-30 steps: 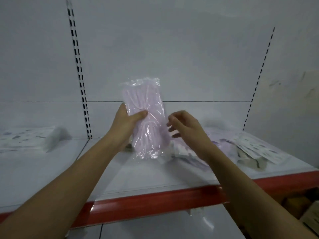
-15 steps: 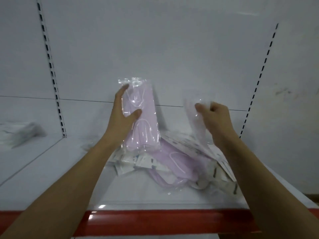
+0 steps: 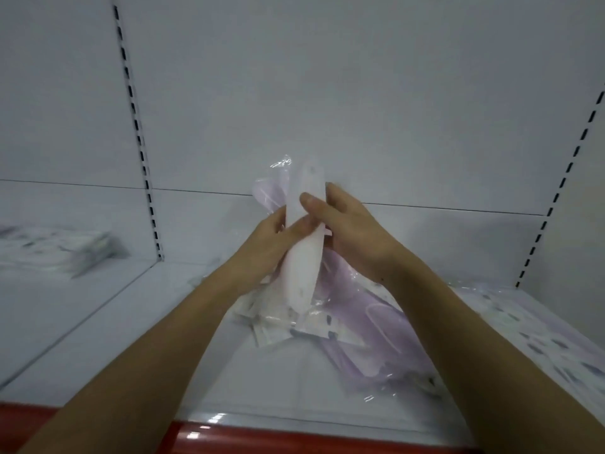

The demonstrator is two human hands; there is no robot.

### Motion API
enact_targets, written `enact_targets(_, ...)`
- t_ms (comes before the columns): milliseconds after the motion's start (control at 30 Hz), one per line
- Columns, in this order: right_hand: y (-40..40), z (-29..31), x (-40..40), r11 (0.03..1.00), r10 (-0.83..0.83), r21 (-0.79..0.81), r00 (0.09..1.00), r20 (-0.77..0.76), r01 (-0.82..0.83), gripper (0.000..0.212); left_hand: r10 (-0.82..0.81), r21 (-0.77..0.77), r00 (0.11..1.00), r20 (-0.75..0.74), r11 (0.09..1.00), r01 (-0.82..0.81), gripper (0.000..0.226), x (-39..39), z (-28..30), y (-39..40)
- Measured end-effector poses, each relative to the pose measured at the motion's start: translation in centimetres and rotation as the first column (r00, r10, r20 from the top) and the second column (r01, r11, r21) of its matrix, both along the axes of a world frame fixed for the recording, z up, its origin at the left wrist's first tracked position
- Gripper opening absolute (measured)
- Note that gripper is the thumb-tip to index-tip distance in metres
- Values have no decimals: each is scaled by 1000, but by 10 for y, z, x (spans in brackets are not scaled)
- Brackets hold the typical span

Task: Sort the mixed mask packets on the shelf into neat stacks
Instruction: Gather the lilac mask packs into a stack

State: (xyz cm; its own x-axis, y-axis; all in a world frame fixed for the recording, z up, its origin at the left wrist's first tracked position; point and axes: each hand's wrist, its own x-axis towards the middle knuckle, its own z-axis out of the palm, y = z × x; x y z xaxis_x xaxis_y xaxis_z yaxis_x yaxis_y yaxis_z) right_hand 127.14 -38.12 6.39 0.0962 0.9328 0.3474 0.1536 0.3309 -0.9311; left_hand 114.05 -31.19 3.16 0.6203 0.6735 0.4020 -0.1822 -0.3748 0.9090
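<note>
Both hands are now together mid-air over the shelf (image 3: 98, 329). The right hand (image 3: 353, 237) pinches a white packet (image 3: 304, 257) upright, long axis vertical, against the lilac packet (image 3: 268, 194) gripped by the left hand (image 3: 268, 244). Half a second ago the hands were apart. The mixed pile (image 3: 343, 326) sits directly below.

My one camera sits on the head, close in, facing forward and slightly down over the shelf (image 3: 137, 326) toward its white back panel (image 3: 360, 93).
</note>
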Motion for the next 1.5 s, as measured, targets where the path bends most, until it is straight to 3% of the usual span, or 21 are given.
enact_targets(100,-4,2,-2,993,-104,69,990,92,97,24,7,9,1000,-8,1000,-7,38,3,-5,2)
enact_targets(233,-14,12,-3,965,-202,151,976,-83,213,7,10,17,1000,-2,1000,-10,50,5,-9,8)
enact_targets(333,-17,22,11,819,-442,292,867,-229,495,12,131,53,991,-21,990,-130,76,1,-5,12)
enact_targets(400,-16,23,19,698,-589,386,790,-169,603,17,158,115,987,-35,981,-153,83,0,-4,11)
enact_targets(467,-10,14,11,759,-566,366,824,-38,539,22,69,133,995,-65,989,-60,81,1,-5,9)
enact_targets(567,-4,-3,-11,979,-200,77,968,153,190,19,28,163,989,-144,987,-4,54,1,-10,8)
enact_targets(633,-8,-1,-9,1000,-5,14,1000,-14,6,7,61,156,993,-104,987,-44,34,-4,-8,11)
enact_targets(700,-21,11,9,995,16,103,983,-183,3,4,155,152,987,-41,977,-148,26,-16,-1,19)
enact_targets(733,-27,16,19,993,-20,113,988,-154,38,9,188,123,982,4,975,-187,27,-24,4,22)
enact_targets(800,-39,17,36,999,-44,13,989,141,42,17,224,49,966,126,972,-232,36,-39,9,31)
enact_targets(867,-41,8,38,974,80,-220,840,536,48,20,250,48,948,195,963,-264,48,-51,10,40)
enact_targets(933,-36,-6,31,915,208,-369,588,781,166,21,260,97,948,183,955,-281,70,-59,9,48)
enact_targets(1000,-28,-19,23,884,233,-360,387,892,297,37,284,177,952,118,937,-302,107,-62,7,51)
enact_targets(1067,-24,-24,21,884,167,-282,314,935,372,45,279,204,956,94,934,-293,124,-58,4,50)
enact_targets(1167,-21,-21,38,863,63,-250,398,915,438,30,248,207,964,101,942,-264,126,-52,2,47)
enact_targets(1267,-26,-9,61,846,-37,-322,649,760,426,15,235,269,970,67,932,-244,116,-51,2,47)
enact_targets(1333,-33,0,74,853,-154,-293,744,650,433,12,229,300,973,38,926,-230,95,-47,1,45)
enact_targets(1400,-38,7,85,855,-322,-187,779,539,483,13,244,324,970,-5,918,-230,62,-40,-1,40)
enact_targets(1500,-37,12,80,886,-452,-25,874,177,463,12,325,311,942,-77,906,-287,23,-29,-6,36)
